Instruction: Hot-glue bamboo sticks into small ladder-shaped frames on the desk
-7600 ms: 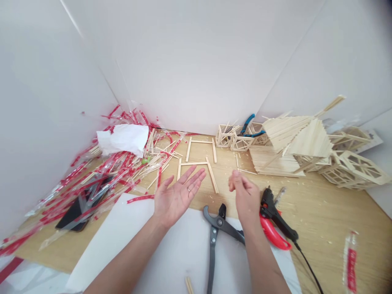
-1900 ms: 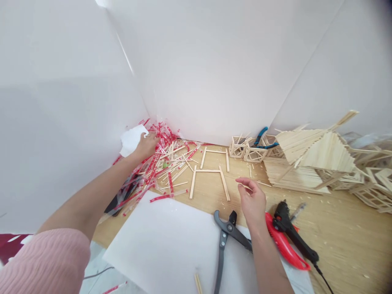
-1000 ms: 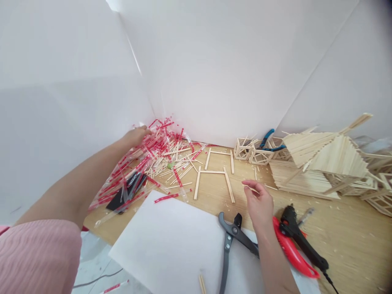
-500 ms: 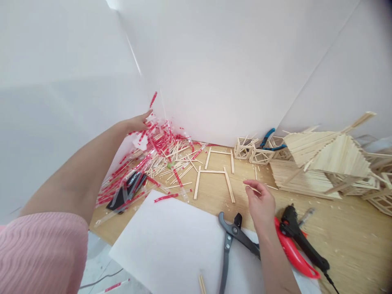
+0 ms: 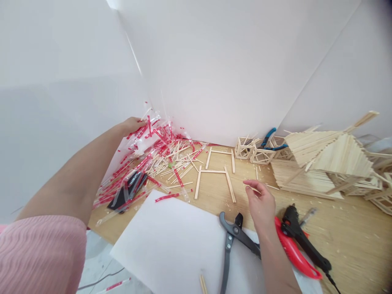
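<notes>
My left hand [image 5: 134, 123] reaches into a heap of clear wrappers with red print [image 5: 162, 136] at the back left. Wrappers hide most of its fingers, so I cannot make out any grip. Thin wooden sticks [image 5: 176, 151] lie loose among the wrappers. My right hand [image 5: 261, 202] hovers over the table, fingers loosely curved, thumb and forefinger slightly apart, nothing visible between them. To its left lie two three-sided stick frames, a nearer one [image 5: 213, 171] and a farther one [image 5: 221, 152].
Grey-handled cutters [image 5: 235, 230] rest on white paper [image 5: 165, 241]. Right of my right forearm lies a black glue gun [image 5: 306, 241] beside a red curved object [image 5: 294, 249]. Blue-handled pliers [image 5: 269, 141] lie on small stick frameworks [image 5: 261, 155]. A stick-built model [image 5: 333, 155] stands farther right.
My left hand has moved slightly lower and deeper among the wrappers. A red-printed wrapper that stood up beside it has dropped. My right hand stays where it was.
</notes>
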{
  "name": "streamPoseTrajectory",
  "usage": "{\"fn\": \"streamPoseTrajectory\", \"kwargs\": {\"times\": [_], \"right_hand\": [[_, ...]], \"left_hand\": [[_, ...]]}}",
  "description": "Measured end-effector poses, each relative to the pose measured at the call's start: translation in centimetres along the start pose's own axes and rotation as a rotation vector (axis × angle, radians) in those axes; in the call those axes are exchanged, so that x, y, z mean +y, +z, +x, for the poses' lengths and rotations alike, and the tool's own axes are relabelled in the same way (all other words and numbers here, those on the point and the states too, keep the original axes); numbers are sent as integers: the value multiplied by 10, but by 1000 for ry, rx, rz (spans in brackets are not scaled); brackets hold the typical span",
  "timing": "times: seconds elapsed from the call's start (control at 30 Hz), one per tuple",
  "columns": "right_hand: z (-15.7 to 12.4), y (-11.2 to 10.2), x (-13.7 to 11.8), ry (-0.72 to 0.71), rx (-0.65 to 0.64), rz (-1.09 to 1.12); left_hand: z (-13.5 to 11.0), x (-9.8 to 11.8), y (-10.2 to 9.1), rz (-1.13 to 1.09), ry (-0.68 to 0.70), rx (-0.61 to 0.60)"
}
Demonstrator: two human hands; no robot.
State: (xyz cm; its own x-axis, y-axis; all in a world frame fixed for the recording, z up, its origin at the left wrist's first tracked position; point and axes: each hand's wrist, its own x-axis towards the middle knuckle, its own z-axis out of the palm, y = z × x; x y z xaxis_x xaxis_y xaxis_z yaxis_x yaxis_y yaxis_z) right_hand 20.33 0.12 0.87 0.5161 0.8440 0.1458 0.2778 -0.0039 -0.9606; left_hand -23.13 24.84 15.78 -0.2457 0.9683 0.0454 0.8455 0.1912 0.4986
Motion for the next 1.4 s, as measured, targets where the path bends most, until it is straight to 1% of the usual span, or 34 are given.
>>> {"fn": "streamPoseTrajectory", "kwargs": {"times": [0.07, 0.17, 0.2, 0.23, 0.3, 0.33, 0.37, 0.43, 0.5, 0.57, 0.6, 0.63, 0.7, 0.77, 0.8, 0.83, 0.9, 1.07, 1.17, 1.3, 1.4], "right_hand": [[0, 0, 1, -9, -1, 2], [1, 0, 3, -19, -1, -1], [1, 0, 3, -18, -1, -2], [2, 1, 4, -15, -1, -2], [2, 1, 4, -7, -5, 3], [3, 2, 4, -2, -8, 6], [3, 2, 4, 3, -15, 11], [2, 5, 2, 5, -39, 38], [-1, 8, -3, 9, -79, 89], [-7, 11, -12, 33, -146, 159], [-10, 13, -17, 50, -196, 205], [-14, 14, -23, 68, -262, 257], [-21, 15, -33, 101, -422, 349], [-26, 14, -41, 128, -544, 384], [-28, 13, -43, 136, -572, 375], [-29, 12, -45, 138, -580, 356], [-30, 12, -45, 129, -568, 312], [-31, 18, -42, 101, -512, 243], [-32, 20, -43, 126, -468, 252], [-31, 20, -43, 171, -416, 268], [-29, 17, -41, 177, -399, 267]], "left_hand": [[1, 0, 0, 9, -22, -19], [2, 1, 0, -29, -15, -89], [2, 3, 0, -22, 0, -77], [1, 5, 0, 4, 26, -40], [-4, 15, 3, 99, 89, 92], [-9, 23, 5, 164, 122, 157], [-18, 33, 9, 205, 145, 193], [-43, 55, 24, 368, 232, 227], [-81, 79, 48, 451, 364, 172], [-128, 99, 77, 484, 544, 66], [-153, 106, 92, 489, 640, -19], [-177, 111, 106, 492, 729, -107], [-219, 116, 130, 504, 843, -277], [-248, 117, 144, 480, 966, -384], [-256, 116, 147, 460, 1012, -429], [-261, 114, 149, 449, 1034, -449], [-261, 110, 147, 454, 1072, -476], [-247, 101, 140, 489, 1166, -508], [-246, 98, 139, 460, 1153, -513], [-252, 97, 138, 374, 1127, -531], [-256, 95, 139, 303, 1050, -566]]}}
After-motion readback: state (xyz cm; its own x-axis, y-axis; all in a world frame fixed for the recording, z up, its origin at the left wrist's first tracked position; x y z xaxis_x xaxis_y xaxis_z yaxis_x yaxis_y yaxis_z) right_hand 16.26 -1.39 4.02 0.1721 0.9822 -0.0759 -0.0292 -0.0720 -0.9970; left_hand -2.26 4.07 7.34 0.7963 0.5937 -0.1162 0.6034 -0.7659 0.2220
